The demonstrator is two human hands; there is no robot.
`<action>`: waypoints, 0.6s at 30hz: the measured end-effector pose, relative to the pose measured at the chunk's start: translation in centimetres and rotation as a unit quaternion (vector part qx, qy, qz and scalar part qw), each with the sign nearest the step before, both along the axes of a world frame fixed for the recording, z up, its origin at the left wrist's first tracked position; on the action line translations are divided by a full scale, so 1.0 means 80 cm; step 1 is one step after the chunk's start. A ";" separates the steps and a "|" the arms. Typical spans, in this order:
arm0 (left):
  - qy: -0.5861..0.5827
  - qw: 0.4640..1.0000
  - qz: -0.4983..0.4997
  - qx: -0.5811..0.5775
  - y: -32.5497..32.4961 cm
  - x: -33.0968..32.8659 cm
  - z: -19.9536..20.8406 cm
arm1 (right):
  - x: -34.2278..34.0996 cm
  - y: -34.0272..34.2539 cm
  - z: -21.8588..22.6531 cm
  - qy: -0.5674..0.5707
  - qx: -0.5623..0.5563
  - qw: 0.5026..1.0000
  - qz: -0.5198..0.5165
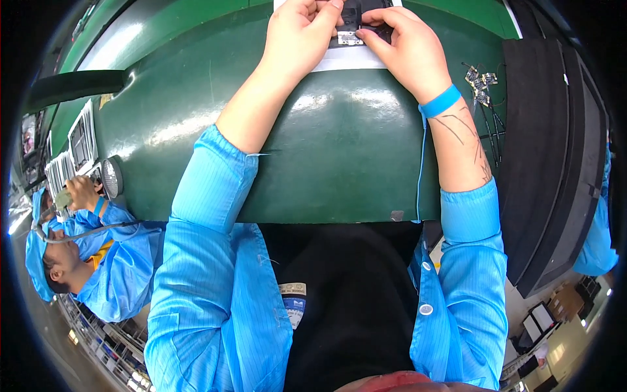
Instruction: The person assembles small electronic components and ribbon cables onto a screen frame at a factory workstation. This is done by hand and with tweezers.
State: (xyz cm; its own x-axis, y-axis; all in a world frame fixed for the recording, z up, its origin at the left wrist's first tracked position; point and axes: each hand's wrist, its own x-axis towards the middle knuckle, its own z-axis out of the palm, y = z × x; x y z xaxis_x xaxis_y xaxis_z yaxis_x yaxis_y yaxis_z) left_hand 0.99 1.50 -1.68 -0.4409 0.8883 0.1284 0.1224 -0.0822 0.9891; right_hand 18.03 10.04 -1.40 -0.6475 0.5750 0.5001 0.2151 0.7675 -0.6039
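At the top edge, a small black part lies between my hands, with a pale metallic piece at its near end. Both are over a white sheet or tray that runs out of view. My left hand is closed in a pinch at the part's left side; what its fingertips grip is hidden. From the right, my right hand holds the black part's edge between thumb and fingers. A blue wrist strap with a thin cord circles my right wrist.
Several small circuit boards with black leads lie right of my forearm on the green table. Beyond them stands a black foam-like block. On the left, a co-worker in blue works near stacked white-edged trays and a round dark object.
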 end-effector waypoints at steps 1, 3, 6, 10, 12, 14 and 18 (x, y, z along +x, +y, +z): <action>0.013 1.000 0.007 -0.013 0.004 -0.002 -0.003 | 0.001 -0.004 0.006 -0.016 -0.020 1.000 -0.001; 0.027 0.999 0.015 -0.026 0.004 -0.004 -0.011 | 0.001 -0.005 0.008 -0.032 -0.040 0.999 -0.001; 0.003 1.000 -0.013 -0.025 -0.005 0.009 0.013 | 0.002 -0.003 0.005 -0.060 -0.059 0.996 -0.023; 0.043 0.998 -0.017 -0.042 -0.009 0.014 0.021 | 0.006 -0.002 0.007 -0.060 -0.053 0.997 -0.003; 0.043 0.998 -0.020 -0.042 -0.010 0.016 0.023 | 0.008 0.000 0.004 -0.062 -0.049 0.997 0.004; 0.053 0.997 -0.019 -0.044 -0.011 0.022 0.027 | 0.009 0.002 0.001 -0.052 -0.035 0.998 0.013; 0.083 0.995 -0.030 -0.037 -0.014 0.017 0.024 | 0.011 0.000 0.003 -0.055 -0.037 0.998 0.024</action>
State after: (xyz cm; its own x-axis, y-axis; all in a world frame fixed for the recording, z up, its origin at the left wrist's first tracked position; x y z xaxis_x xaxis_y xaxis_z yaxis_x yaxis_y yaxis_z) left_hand 2.34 0.41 0.26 -0.3653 0.9220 0.1284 0.2808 -0.0224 0.9595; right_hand 18.94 10.03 -1.16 -0.7233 0.5755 0.3816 0.2478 0.7322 -0.6345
